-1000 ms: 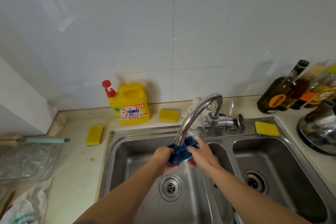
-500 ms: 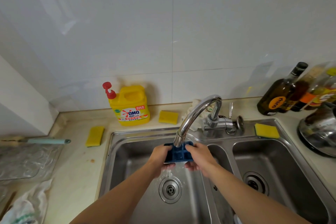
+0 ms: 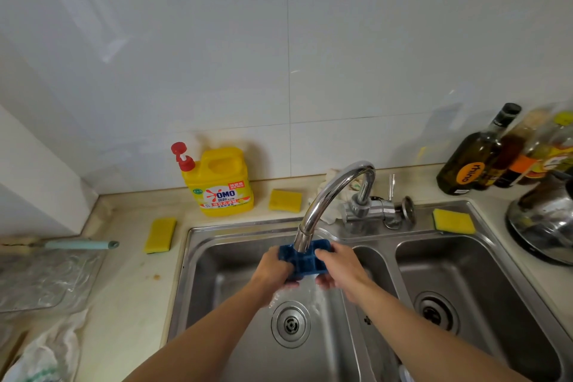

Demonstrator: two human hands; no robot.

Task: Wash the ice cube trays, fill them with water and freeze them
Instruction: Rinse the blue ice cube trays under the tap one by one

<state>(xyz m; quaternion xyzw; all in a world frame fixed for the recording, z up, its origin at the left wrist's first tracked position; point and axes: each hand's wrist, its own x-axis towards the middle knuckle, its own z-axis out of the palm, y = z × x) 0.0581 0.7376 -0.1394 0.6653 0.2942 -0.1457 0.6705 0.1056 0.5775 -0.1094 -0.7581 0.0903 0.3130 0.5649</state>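
The blue ice cube tray [image 3: 305, 263] is held directly under the spout of the chrome faucet [image 3: 328, 195], over the left basin of the steel double sink [image 3: 192, 273], with its compartments facing up. The left hand [image 3: 274, 268] has the tray's left end, its grip curled round the edge with fingers underneath. The right hand [image 3: 341, 268] has the right end, its grip pinching the rim with the thumb on top and fingers below. Water [image 3: 310, 288] spills off the tray's near edge between the two hands and falls toward the round drain [image 3: 290, 324] below the faucet's spout. Left of the faucet, against the wall tiles, a yellow OMO detergent bottle [image 3: 221, 183] with a red pump stands on the table [image 3: 133, 304]. One yellow sponge [image 3: 285, 200] lies between that bottle and the faucet. A second sponge [image 3: 160, 234] lies farther left of the faucet, just beside the sink's left rim. A third sponge [image 3: 453, 221] sits right of the faucet on the sink's back ledge. Behind the faucet's arch lies a crumpled white cloth [image 3: 333, 177]. Far right of the faucet, dark glass bottles [image 3: 474, 158] stand by the wall, with a shiny steel vessel [image 3: 545, 226] just in front of them. Far left of the faucet, a teal-handled tool [image 3: 80, 245] lies at the edge of a clear plastic sheet [image 3: 40, 279].
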